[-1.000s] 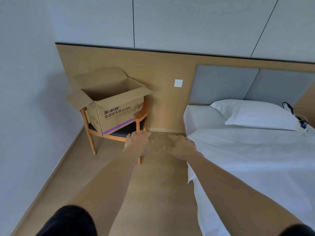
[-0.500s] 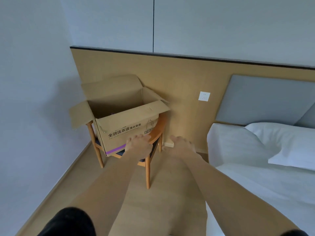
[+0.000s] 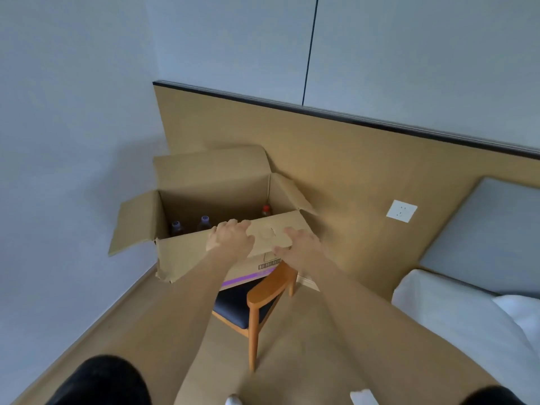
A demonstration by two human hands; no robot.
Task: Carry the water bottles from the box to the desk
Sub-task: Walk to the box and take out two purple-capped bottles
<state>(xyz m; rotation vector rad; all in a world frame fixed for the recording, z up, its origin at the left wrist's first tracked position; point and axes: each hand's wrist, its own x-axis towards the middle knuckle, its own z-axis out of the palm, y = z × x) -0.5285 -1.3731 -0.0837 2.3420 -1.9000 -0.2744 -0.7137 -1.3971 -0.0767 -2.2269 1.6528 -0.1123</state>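
Pale grey walls (image 3: 73, 112) above a tan wooden wall panel (image 3: 336, 159); white-sheeted bed (image 3: 455, 314) at right; tan floor (image 3: 306, 346).

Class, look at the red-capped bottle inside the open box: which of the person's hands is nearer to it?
Right. The right hand rests on the front flap just below the red-capped bottle; the left hand lies further left along that flap.

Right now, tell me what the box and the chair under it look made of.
Box: brown corrugated cardboard, matte, with creased flaps and a torn lower edge. Chair: apparently wood with a smooth orange-brown finish; its dark seat pad looks upholstered, but fabric or leatherette cannot be told.
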